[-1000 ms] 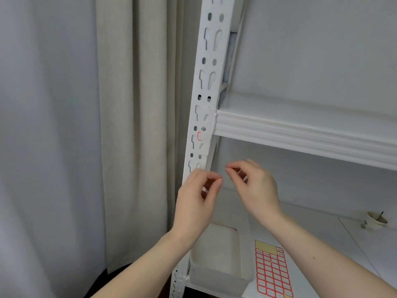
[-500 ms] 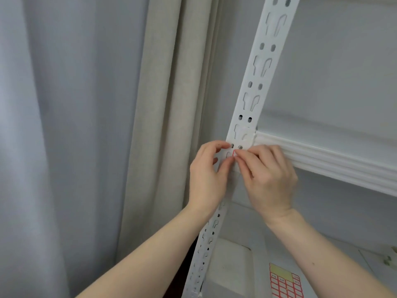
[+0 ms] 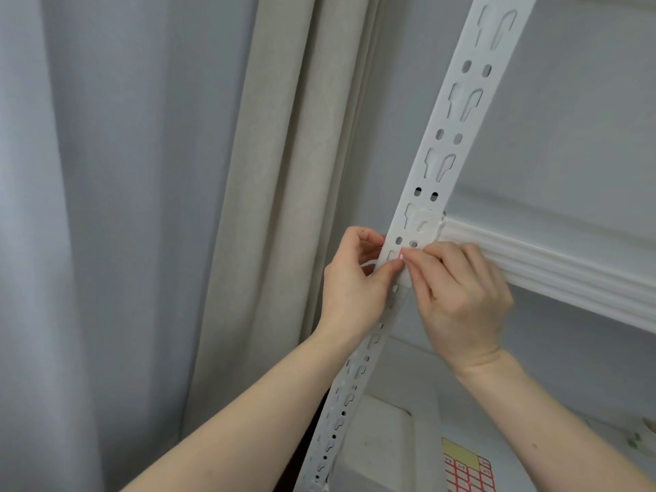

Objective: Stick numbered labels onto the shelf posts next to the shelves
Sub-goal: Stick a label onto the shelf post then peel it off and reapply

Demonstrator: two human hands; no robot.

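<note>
A white slotted shelf post (image 3: 448, 126) runs diagonally up the view, with a white shelf (image 3: 553, 275) joining it on the right. A small label with a red edge (image 3: 401, 256) lies on the post's front just below the shelf joint, mostly hidden by fingertips. My left hand (image 3: 355, 289) grips the post, fingers curled round its left edge and thumb on the front beside the label. My right hand (image 3: 458, 296) holds the label against the post with its fingertips.
A sheet of red-bordered labels (image 3: 466, 468) lies on the lower shelf at the bottom right, next to a white box (image 3: 376, 445). A beige curtain (image 3: 284, 207) and a grey one (image 3: 106, 207) hang left of the post.
Both hands rose from below the shelf up to the post at the shelf joint and brought the label onto it. My view has moved closer and tilted.
</note>
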